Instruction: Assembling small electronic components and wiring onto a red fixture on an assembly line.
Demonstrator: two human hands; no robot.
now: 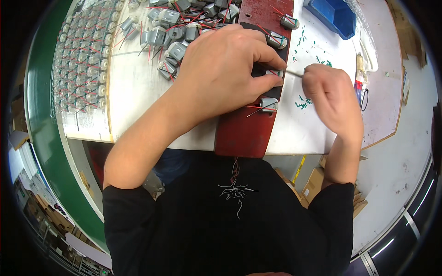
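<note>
My left hand (225,64) reaches over a dark red block (244,133), thumb and index finger closed on either side of a small electric motor (274,72); the hand hides most of its body. In my right hand (329,92), a fist, is a thin metal tool (293,72). Its tip meets the motor's white end by my left fingertips; the grip hides the rest, so its exact kind does not show. Another silver motor (268,104) with red and black wires rests on the block nearer me, and two more, including one motor (277,40), sit farther along.
Loose motors (168,34) with wires are heaped behind my left hand. Rows of motors in clear packaging (85,60) stand at the left. Small green pieces (303,102) are scattered by my right hand. A blue bin (332,17) and a red-and-clear tool (358,76) lie right.
</note>
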